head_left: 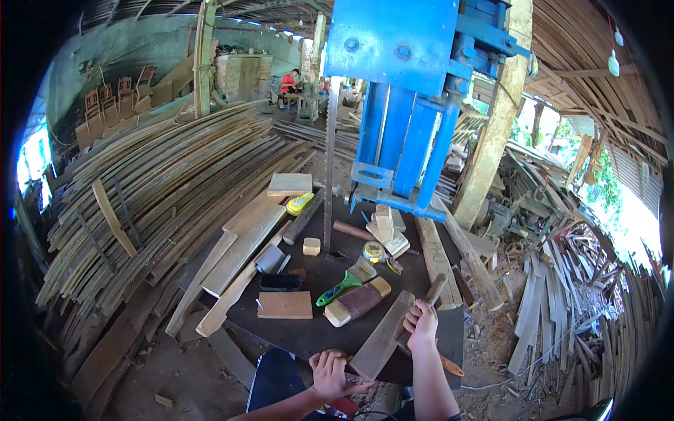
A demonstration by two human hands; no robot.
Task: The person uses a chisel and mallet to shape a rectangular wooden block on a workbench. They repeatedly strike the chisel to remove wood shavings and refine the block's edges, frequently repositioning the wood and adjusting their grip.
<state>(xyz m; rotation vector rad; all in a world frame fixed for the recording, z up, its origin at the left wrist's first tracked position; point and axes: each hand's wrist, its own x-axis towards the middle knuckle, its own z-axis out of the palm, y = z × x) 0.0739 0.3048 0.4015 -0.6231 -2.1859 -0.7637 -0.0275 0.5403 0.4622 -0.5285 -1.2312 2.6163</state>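
Observation:
A dark, flat wooden board [383,335] lies slanted at the near edge of the black saw table [281,335]. My left hand [330,375] is closed at the board's near end, thumb stretched beneath it. In my right hand [421,324], a closed fist, is a wooden-handled tool [437,286]; its handle sticks up past the fist, and its working end is hard to make out beside the board. An orange-brown handle [451,365] shows just below that fist. Left of the board are a brown-wrapped wooden block [359,302] and a green-handled brush [344,286].
A blue bandsaw [393,49] towers over the table, its toothed blade [330,154] running down into the top. A tape measure [373,251], a yellow tool [300,203] and wood pieces [284,304] lie around. Lumber stacks [168,168] flank the table; a person [289,83] sits far back.

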